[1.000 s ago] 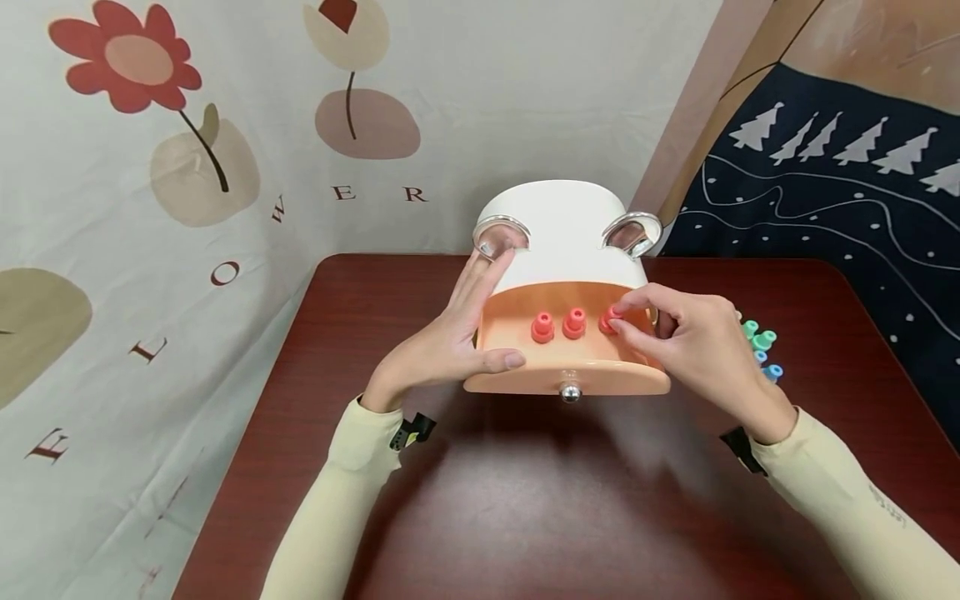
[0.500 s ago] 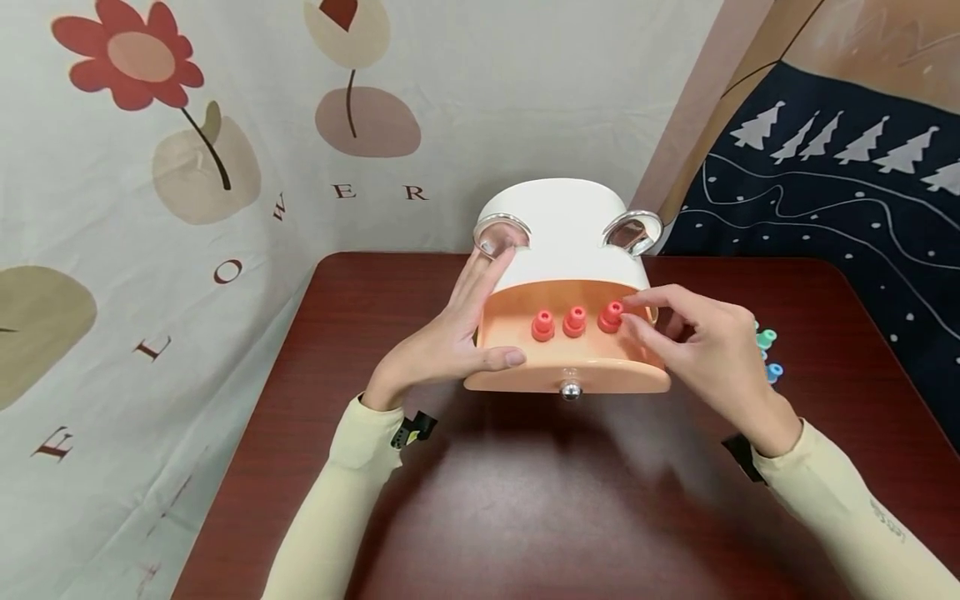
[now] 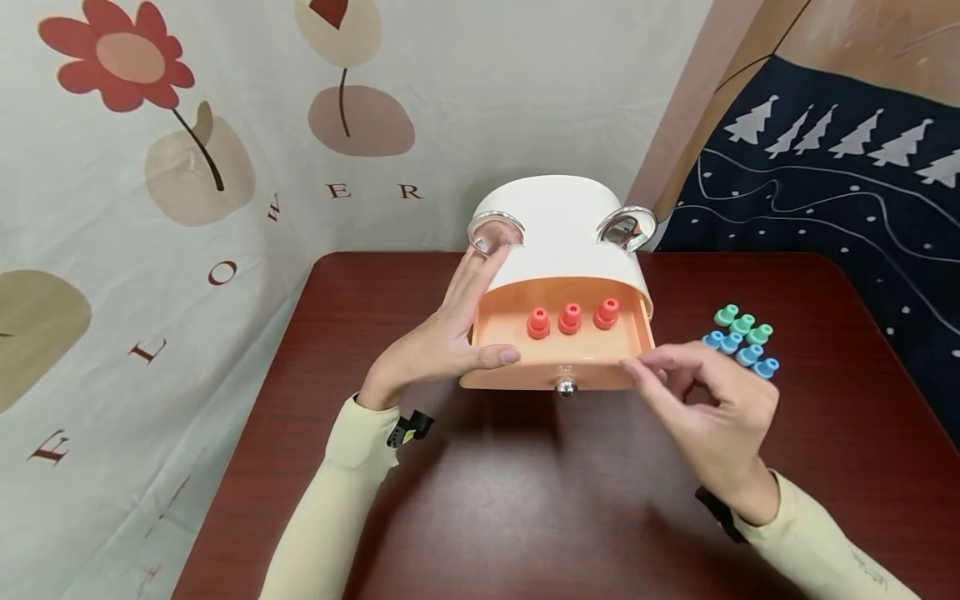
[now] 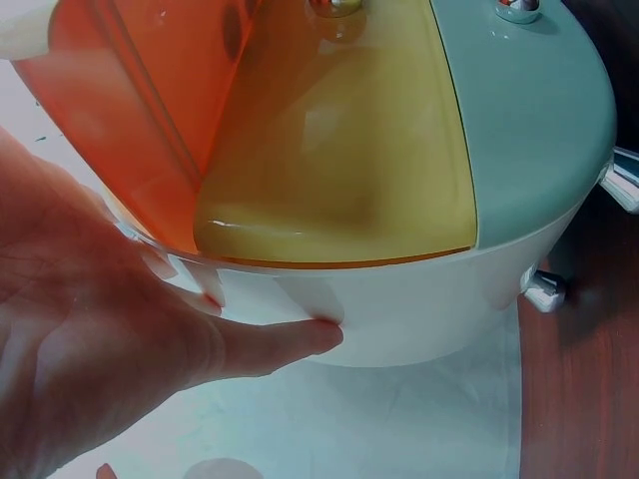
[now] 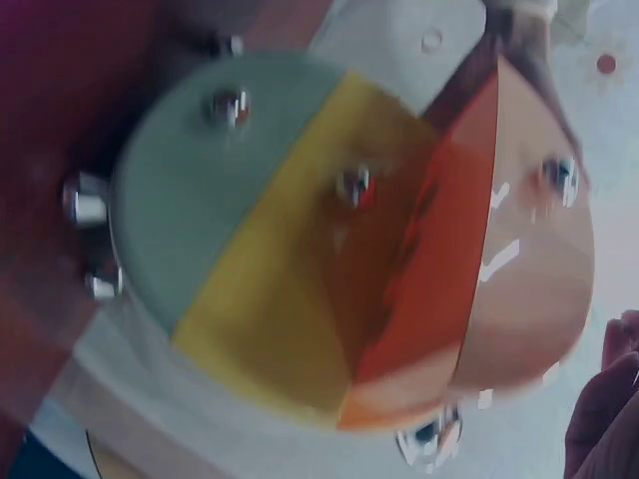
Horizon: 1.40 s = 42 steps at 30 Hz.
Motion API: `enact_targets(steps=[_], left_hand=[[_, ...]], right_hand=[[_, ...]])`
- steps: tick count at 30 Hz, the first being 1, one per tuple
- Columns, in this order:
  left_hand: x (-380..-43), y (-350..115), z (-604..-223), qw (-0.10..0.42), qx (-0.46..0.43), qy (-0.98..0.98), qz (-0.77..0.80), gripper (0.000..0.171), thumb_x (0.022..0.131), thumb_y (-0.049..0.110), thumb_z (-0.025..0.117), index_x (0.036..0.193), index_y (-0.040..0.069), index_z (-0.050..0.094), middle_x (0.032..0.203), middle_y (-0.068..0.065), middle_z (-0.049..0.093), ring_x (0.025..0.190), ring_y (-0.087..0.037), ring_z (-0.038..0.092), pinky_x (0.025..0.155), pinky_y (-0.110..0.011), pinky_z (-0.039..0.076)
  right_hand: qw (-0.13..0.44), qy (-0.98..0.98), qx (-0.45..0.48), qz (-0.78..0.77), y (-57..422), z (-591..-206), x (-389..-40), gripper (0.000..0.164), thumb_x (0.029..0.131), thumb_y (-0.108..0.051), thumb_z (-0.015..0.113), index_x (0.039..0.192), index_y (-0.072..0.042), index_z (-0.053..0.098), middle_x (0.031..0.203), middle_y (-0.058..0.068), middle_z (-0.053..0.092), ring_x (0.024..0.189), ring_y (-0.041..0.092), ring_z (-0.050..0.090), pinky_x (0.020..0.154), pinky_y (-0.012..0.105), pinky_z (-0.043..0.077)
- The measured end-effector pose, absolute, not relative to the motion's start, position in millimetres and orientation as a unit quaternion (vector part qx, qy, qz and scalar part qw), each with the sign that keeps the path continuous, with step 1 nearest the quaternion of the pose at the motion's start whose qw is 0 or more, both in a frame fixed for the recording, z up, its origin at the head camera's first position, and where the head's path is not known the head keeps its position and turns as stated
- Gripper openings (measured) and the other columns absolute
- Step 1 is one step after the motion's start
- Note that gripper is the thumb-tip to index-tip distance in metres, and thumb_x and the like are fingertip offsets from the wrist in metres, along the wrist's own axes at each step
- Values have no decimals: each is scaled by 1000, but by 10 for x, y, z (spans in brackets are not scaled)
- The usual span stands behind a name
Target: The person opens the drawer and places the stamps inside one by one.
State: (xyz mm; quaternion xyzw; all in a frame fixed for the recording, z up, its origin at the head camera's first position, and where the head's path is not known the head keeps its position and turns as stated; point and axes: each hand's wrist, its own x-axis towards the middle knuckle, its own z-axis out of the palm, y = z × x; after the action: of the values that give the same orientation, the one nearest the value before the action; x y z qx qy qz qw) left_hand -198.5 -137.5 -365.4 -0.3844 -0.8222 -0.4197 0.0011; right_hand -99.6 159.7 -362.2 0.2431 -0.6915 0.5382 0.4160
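A white rounded drawer box [image 3: 555,217] with silvery ring-shaped ears has its peach top drawer [image 3: 517,379] pulled out. Three red stepped pegs [image 3: 570,318], each with a hole on top, stand in a row inside. My left hand [image 3: 442,342] rests along the box's left side, fingers straight and thumb over the drawer's front corner. In the left wrist view, a straight finger [image 4: 280,344] lies against the white side wall. At the drawer's front right corner is my right hand [image 3: 712,408], thumb and forefinger close together, with no peg between them.
Green pegs [image 3: 742,324] and several blue pegs [image 3: 731,342] lie on the dark red table [image 3: 480,517], right of the box. A yellow drawer [image 4: 349,150] and a green drawer [image 4: 539,120] are shut below. A patterned cloth [image 3: 465,100] hangs behind.
My right hand has let go of the rightmost red peg and moved down and right out of the drawer. My left hand has stayed at the box.
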Motion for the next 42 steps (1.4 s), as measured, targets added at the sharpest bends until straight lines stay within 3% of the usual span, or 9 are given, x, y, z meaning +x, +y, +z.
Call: enact_targets(steps=[4, 9, 13, 16, 19, 25, 33, 42], left_hand=[[-1982, -1375, -3649, 4, -383, -823, -419, 124, 90, 94, 50, 177, 17, 7, 181, -2, -2, 164, -21, -15, 130, -54, -2], [-1978, -1380, -3649, 4, -382, -823, -421, 125, 89, 95, 50, 177, 17, 7, 181, -2, -2, 164, -20, -15, 130, -54, -2], [-1967, -1395, -3643, 5, -376, -827, -418, 125, 88, 95, 51, 177, 19, 8, 181, 0, -1, 164, -16, -14, 130, -52, 0], [-1962, -1408, -3642, 4, -369, -832, -415, 125, 87, 95, 52, 177, 21, 8, 182, 2, 0, 164, -15, -12, 130, -51, 1], [-1957, -1412, -3644, -3, -362, -832, -421, 124, 87, 95, 54, 178, 23, 9, 182, 4, 0, 164, -14, -12, 130, -52, 2], [-1936, -1412, -3639, -9, -349, -833, -430, 117, 89, 91, 58, 178, 29, 11, 181, 12, 3, 164, -12, -9, 130, -55, 6], [-1904, -1425, -3605, 3, -314, -850, -423, 97, 96, 73, 66, 175, 36, 24, 180, 10, 11, 165, -14, 1, 127, -61, 18], [-1918, -1432, -3617, 16, -313, -850, -424, 90, 99, 53, 75, 174, 40, 28, 178, 12, 17, 164, -12, 5, 125, -64, 23]], right_hand=[[405, -693, 264, 534, 1438, -3791, -896, 41, 95, -31, 90, 82, 7, 79, 70, 7, 74, 52, 4, 57, 49, 13, 40], [361, -730, 248, 525, 1305, -4017, -822, 36, 96, -34, 88, 93, 1, 81, 78, 6, 77, 55, 5, 58, 53, 15, 45], [329, -736, 224, 547, 1247, -4148, -805, 21, 87, -9, 95, 100, -1, 81, 85, 8, 80, 53, 6, 61, 53, 15, 48], [310, -721, 222, 579, 1198, -4205, -801, 33, 77, 12, 92, 105, 2, 78, 90, 12, 81, 51, 9, 64, 50, 17, 50], [306, -706, 226, 597, 1162, -4229, -804, 40, 73, 20, 88, 109, 7, 76, 93, 18, 80, 52, 13, 68, 50, 20, 54], [307, -712, 222, 591, 1147, -4214, -838, 40, 74, 20, 88, 110, 4, 77, 95, 15, 81, 55, 14, 71, 52, 21, 56], [309, -716, 198, 593, 1133, -4175, -971, 35, 79, 19, 87, 109, 2, 80, 95, 12, 81, 53, 17, 68, 54, 20, 56], [306, -729, 189, 582, 1083, -4121, -1191, 32, 84, 11, 88, 112, -2, 80, 100, 8, 82, 55, 13, 68, 56, 20, 56]])
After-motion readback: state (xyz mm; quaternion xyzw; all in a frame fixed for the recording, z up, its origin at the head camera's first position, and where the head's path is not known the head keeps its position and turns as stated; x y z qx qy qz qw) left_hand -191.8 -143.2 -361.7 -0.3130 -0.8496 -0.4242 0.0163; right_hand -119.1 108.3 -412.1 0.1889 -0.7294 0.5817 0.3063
